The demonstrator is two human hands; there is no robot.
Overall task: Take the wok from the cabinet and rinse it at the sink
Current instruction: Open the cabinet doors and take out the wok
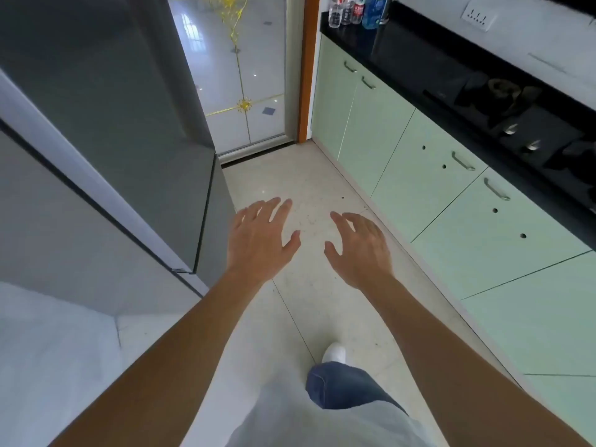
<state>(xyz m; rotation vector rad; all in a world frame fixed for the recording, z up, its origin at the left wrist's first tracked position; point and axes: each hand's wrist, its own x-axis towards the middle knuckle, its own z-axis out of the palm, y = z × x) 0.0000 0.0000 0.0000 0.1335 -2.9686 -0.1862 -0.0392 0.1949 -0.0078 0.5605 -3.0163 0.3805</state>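
Observation:
Both my arms reach forward over the floor of a narrow kitchen aisle. My left hand (259, 237) is open, palm down, fingers spread, holding nothing. My right hand (359, 246) is open too, fingers slightly curled, empty. A row of pale green cabinet doors (429, 188) with metal handles runs along the right under a black countertop (419, 69); all doors are closed. No wok and no sink are in view.
A tall grey fridge (113, 130) stands on the left. A glass door with gold trim (238, 72) and an orange frame closes the far end. Several bottles (354, 9) stand on the counter's far end. A gas hob with knobs (522, 137) sits on the right.

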